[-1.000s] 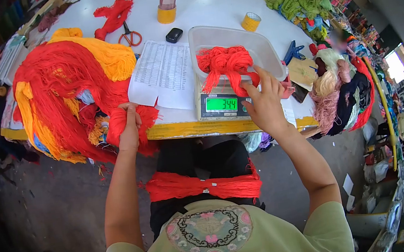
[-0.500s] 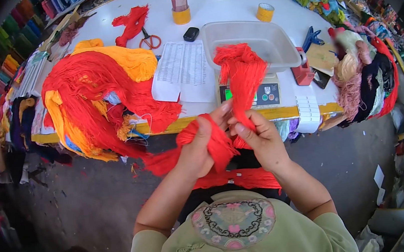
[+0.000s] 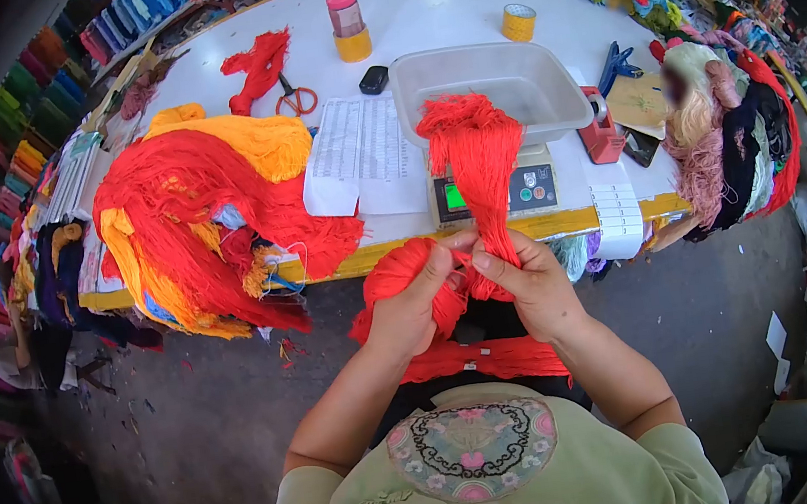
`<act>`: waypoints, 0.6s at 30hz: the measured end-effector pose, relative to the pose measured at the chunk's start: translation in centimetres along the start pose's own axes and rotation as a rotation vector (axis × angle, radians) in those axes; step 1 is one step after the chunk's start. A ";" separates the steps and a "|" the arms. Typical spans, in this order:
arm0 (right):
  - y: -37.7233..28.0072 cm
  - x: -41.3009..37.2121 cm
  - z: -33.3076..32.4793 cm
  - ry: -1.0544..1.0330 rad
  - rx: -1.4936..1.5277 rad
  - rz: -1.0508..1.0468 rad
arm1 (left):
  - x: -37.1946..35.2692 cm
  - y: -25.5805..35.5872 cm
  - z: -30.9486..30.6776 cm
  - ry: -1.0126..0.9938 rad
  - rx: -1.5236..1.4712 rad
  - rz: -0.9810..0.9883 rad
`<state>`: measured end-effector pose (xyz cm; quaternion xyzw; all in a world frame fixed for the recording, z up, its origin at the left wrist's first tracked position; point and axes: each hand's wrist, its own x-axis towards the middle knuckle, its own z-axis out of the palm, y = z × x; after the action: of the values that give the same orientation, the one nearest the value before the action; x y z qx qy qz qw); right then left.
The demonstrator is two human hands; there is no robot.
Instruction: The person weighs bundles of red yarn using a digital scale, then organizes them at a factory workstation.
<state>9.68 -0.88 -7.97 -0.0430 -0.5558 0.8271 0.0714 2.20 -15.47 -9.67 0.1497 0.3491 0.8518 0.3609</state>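
Observation:
Both hands meet just past the table's near edge, closed on red yarn. My left hand (image 3: 410,307) grips a bunched red yarn skein (image 3: 382,280), its thumb pointing up along the yarn. Close beside it, my right hand (image 3: 532,287) pinches the lower part of a length of red yarn (image 3: 482,167). That length runs up over the scale front, and its top end rests in a clear plastic tub (image 3: 491,65). The tub sits on a digital scale (image 3: 507,194) with a lit green display. More red yarn (image 3: 482,361) lies across the lap.
A heap of red and orange yarn (image 3: 205,191) hangs over the table's edge at left. Printed sheets (image 3: 361,151), scissors (image 3: 296,98), a black object (image 3: 374,79), a pink-topped bottle (image 3: 347,17), a tape roll (image 3: 518,22) and a red tape dispenser (image 3: 600,127) lie around the tub.
My left hand has drawn its loose red yarn tail in from the left into a compact bunch. The two hands are now closer together, and the view has shifted slightly.

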 end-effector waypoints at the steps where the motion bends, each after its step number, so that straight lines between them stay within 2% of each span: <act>1: 0.1 0.0 0.0 0.003 0.041 0.007 | 0.1 -0.1 0.1 0.008 0.080 0.036; 3: -0.3 -0.2 0.2 -0.006 0.038 -0.012 | 0.2 -0.6 -0.1 -0.001 0.237 0.108; 4: 0.6 -0.2 -0.4 0.007 -0.043 -0.012 | 0.1 -1.5 -0.9 0.078 0.246 0.124; 5: 0.9 -0.4 -0.7 0.037 -0.217 -0.105 | 0.1 -1.5 -0.3 0.109 0.327 0.173; 6: 1.3 -0.6 -1.2 0.057 -0.338 -0.141 | 0.7 -2.4 -1.7 0.082 0.352 0.147; 8: 3.3 -0.2 -2.1 0.118 -0.356 -0.210 | 0.6 -2.6 -1.0 0.136 0.298 0.135; 9: 3.2 0.1 -1.9 0.155 -0.182 -0.109 | 0.7 -2.9 -1.7 0.100 0.333 0.172; 10: 2.2 0.1 -1.5 0.150 -0.060 -0.140 | 0.8 -3.1 -2.8 0.005 0.326 0.189; 11: 1.4 -0.1 -2.2 0.025 0.067 -0.068 | 0.7 -2.8 -2.7 -0.055 0.332 0.214; 13: -0.5 -1.2 -3.1 -0.096 0.051 -0.043 | 1.0 -2.7 -2.3 -0.079 0.231 0.170; 16: 0.1 -1.7 -4.6 -0.326 -0.182 0.271 | 1.0 -2.3 -1.7 -0.034 0.193 0.139; 18: -0.6 -2.3 -5.6 -0.257 -0.091 0.080 | 0.0 1.3 -2.0 -0.293 0.208 -0.203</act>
<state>12.81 4.04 -9.57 0.0379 -0.5952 0.8019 -0.0353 0.51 -17.10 -10.15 0.2723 0.3923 0.7395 0.4744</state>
